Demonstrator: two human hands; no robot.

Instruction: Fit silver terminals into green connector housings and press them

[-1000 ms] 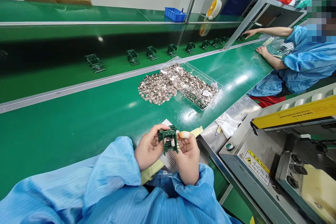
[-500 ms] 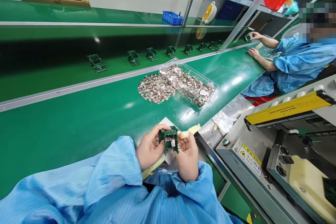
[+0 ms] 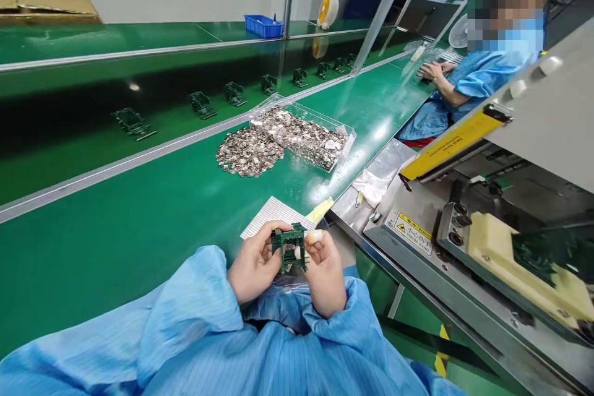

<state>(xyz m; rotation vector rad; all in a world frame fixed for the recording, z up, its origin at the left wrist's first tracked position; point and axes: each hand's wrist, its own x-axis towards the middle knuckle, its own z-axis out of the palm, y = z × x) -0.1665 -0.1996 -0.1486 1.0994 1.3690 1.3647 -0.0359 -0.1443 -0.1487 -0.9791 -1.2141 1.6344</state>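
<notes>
Both hands hold a small green circuit-board frame (image 3: 289,249) up over the green bench. My left hand (image 3: 256,263) grips its left side, and my right hand (image 3: 326,278) grips its right side. A white finger cot covers a fingertip of my right hand. A small white piece shows inside the frame. Just beyond my hands, a silver mesh sheet (image 3: 276,218) lies on the bench, partly hidden by them. A yellow strip (image 3: 320,210) lies to its right.
A heap of small metal parts (image 3: 248,153) spills beside a transparent tray (image 3: 301,136) on the green bench (image 3: 139,241). Several green boards stand in a row on the raised shelf (image 3: 232,94). A co-worker's hands (image 3: 431,71) work at the far end. A metal machine (image 3: 431,241) stands to my right.
The view has swung right, so the bench items shift left and more of the machine shows. Both hands still hold the green frame in nearly the same grip. The co-worker's hands have moved.
</notes>
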